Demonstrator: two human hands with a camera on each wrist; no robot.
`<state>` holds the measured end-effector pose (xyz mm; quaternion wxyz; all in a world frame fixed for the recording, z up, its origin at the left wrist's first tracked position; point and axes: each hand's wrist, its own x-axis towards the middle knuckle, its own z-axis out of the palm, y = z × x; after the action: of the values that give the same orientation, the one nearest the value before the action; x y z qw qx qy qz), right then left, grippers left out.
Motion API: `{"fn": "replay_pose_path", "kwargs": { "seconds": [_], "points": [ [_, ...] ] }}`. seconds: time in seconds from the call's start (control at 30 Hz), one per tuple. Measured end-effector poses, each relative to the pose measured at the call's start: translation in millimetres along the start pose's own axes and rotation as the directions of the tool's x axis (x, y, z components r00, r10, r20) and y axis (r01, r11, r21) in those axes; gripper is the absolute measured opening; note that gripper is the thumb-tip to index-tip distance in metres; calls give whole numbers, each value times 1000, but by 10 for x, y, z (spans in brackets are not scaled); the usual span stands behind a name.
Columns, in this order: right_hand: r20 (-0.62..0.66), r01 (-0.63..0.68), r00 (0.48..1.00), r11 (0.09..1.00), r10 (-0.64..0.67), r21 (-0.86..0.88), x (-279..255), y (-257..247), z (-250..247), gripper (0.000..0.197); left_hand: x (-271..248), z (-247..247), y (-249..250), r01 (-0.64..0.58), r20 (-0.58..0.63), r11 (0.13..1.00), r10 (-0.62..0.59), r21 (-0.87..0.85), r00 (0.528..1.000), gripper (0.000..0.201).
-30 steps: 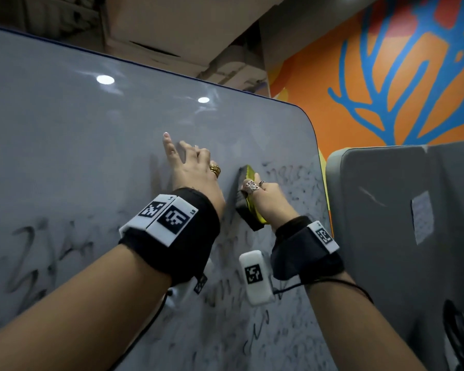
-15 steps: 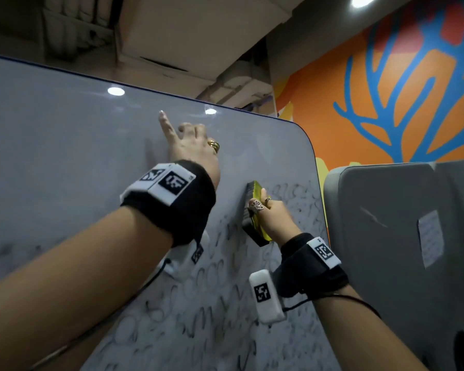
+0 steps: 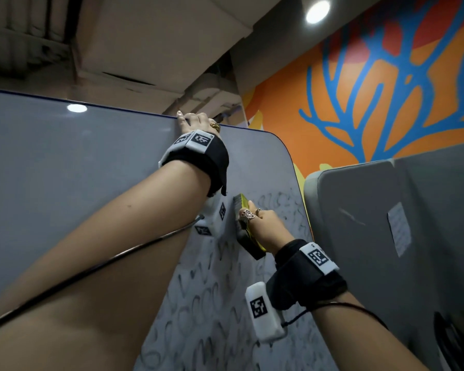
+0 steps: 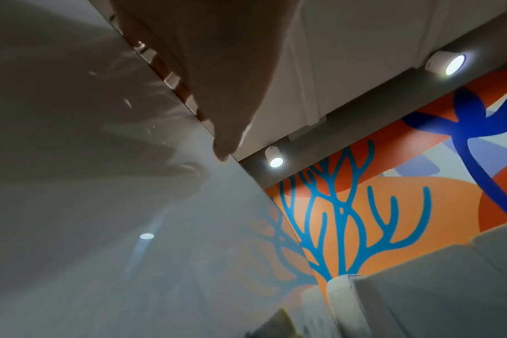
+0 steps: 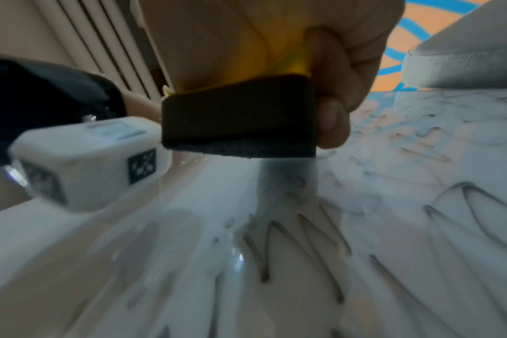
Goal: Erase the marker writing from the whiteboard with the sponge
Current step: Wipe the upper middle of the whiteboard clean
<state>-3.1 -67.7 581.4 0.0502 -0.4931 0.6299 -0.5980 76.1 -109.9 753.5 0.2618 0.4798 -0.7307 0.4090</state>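
Head view: right hand [image 3: 263, 223] grips sponge [image 3: 248, 228], dark face against whiteboard [image 3: 65, 170]. Left hand [image 3: 198, 124] hooks fingers over board's top edge. Upper left clean; writing [image 3: 198, 303] below and right remains.

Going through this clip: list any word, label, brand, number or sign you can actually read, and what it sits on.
No text can be read.
Whiteboard: marker writing is loops and zigzags, partly smeared, no legible words.
Wrist bands: square black-and-white code tags, patterns only, no letters.
Paper on the grey panel: print too small and blurred.
White wrist unit: a small label, blurred.
Sponge in the right hand: no marking visible.
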Motion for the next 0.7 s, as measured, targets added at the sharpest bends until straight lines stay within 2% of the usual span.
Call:
{"fn": "replay_pose_path", "kwargs": {
  "seconds": [0.07, 0.23, 0.3, 0.37, 0.43, 0.53, 0.7],
  "points": [
    [-25, 9, 1000, 1000, -10, -22, -26, 31, 14, 57, 102, -25, 62, 29, 7, 998, -28, -51, 1000, 50],
    [-13, 29, 999, 999, -29, -19, -12, 65, -15, 57, 376, -144, -9, 117, 124, 986, -102, -122, 987, 40],
    [-12, 28, 1000, 1000, -29, -8, 20, 62, -51, 57, 456, -164, -50, 88, 160, 983, -62, -164, 985, 32],
    [-9, 17, 1000, 1000, -17, -6, 68, 91, -85, 58, 504, -168, -1, 69, 191, 988, -42, -136, 981, 24],
    [-32, 1, 999, 1000, -2, -12, 108, 117, -128, 57, 554, -146, 97, 59, 174, 991, -38, -118, 984, 32],
    [-44, -7, 999, 1000, 6, -25, 199, 190, -231, 55, 717, -11, 371, 0, 157, 985, 27, -173, 987, 55],
    [18, 0, 1000, 998, 2, -61, 275, 322, -379, 39, 952, 97, 757, -13, 180, 973, 56, -230, 982, 39]
  ]
}}
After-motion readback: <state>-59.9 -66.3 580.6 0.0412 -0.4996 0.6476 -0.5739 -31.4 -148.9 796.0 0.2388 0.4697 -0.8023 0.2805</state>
